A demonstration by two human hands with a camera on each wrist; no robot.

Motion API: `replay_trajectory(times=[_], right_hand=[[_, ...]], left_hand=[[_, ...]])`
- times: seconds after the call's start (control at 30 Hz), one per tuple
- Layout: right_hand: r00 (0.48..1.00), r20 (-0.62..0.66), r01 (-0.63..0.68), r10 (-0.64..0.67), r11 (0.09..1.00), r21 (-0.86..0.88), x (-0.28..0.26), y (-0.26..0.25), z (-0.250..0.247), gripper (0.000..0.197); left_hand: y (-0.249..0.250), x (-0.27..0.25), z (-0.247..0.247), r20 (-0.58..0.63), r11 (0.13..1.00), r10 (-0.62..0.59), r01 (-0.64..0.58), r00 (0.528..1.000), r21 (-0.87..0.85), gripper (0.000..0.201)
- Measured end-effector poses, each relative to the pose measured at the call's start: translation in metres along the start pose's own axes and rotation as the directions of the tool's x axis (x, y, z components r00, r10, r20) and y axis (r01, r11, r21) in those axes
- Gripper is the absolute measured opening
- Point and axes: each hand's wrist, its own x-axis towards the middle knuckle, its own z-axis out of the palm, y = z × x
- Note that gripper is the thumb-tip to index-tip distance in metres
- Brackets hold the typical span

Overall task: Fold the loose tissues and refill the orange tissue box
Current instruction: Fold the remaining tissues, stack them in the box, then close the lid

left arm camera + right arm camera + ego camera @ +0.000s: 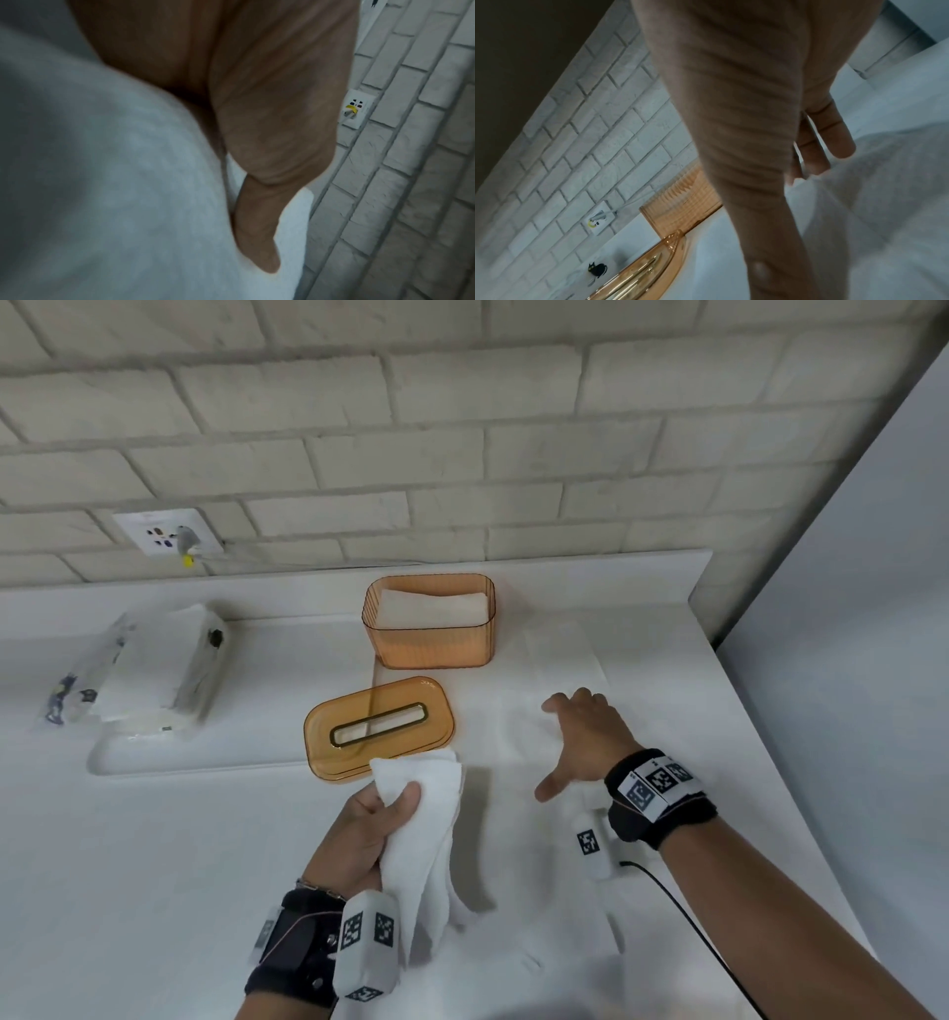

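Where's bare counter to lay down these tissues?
Bare patch: the near-left counter, below the lid and left of the left hand. Crowded: loose tissues lie spread under the right hand, right of the orange box.

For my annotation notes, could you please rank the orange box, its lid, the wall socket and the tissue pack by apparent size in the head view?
1. tissue pack
2. orange box and lid: look alike, and the lid lies nearer, so unranked
3. wall socket
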Motion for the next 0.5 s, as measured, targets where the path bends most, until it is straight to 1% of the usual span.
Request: replay_trajectory(times=[0.07,0.13,0.2,0.27,0.3,0.33,0.37,0.4,0.43,0.5], right_hand=[[1.0,0.028,-0.003,0.002,0.999,0.035,0.003,0.002,-0.005,0.113],[0.998,0.066,-0.004,-0.001,0.997,0.075,0.007,0.005,-0.009,0.089],[0.996,0.085,0.004,-0.014,0.993,0.121,0.009,0.009,-0.012,0.069],[0.995,0.093,0.002,-0.022,0.979,0.205,0.011,0.013,-0.015,0.062],[0.995,0.098,0.001,-0.026,0.969,0.249,0.011,0.015,-0.016,0.065],[0.995,0.098,0.002,-0.033,0.953,0.303,0.009,0.016,-0.018,0.07],[0.996,0.085,0.006,-0.041,0.928,0.371,0.006,0.017,-0.021,0.071],[0.996,0.063,0.019,-0.055,0.881,0.472,0.003,0.017,-0.023,0.066],[0.996,0.041,0.036,-0.073,0.812,0.583,-0.002,0.016,-0.027,0.06],[0.993,0.0,0.076,-0.115,0.657,0.75,-0.017,0.009,-0.034,0.05]], left_hand=[[0.001,0.003,0.003,0.016,0.999,0.029,-0.029,0.999,-0.034,0.059],[0.004,0.007,0.004,0.047,0.996,0.06,-0.056,0.997,-0.075,0.053],[0.004,0.011,0.004,0.079,0.995,0.052,-0.045,0.996,-0.087,0.052],[0.006,0.011,0.008,0.05,0.999,0.04,-0.038,0.998,-0.037,0.04],[0.004,0.012,0.008,0.045,0.999,0.034,-0.034,0.998,-0.01,0.031],[0.003,0.013,0.008,0.036,1.0,0.029,-0.029,0.999,0.01,0.028],[0.002,0.013,0.011,0.043,0.999,0.024,-0.025,0.999,0.023,0.037],[0.003,0.013,0.014,0.042,1.0,0.016,-0.017,0.999,0.017,0.047],[0.002,0.013,0.018,0.033,1.0,0.009,-0.008,0.999,-0.017,0.05],[0.0,0.016,0.025,0.042,0.996,-0.013,0.017,0.999,-0.088,0.045]])
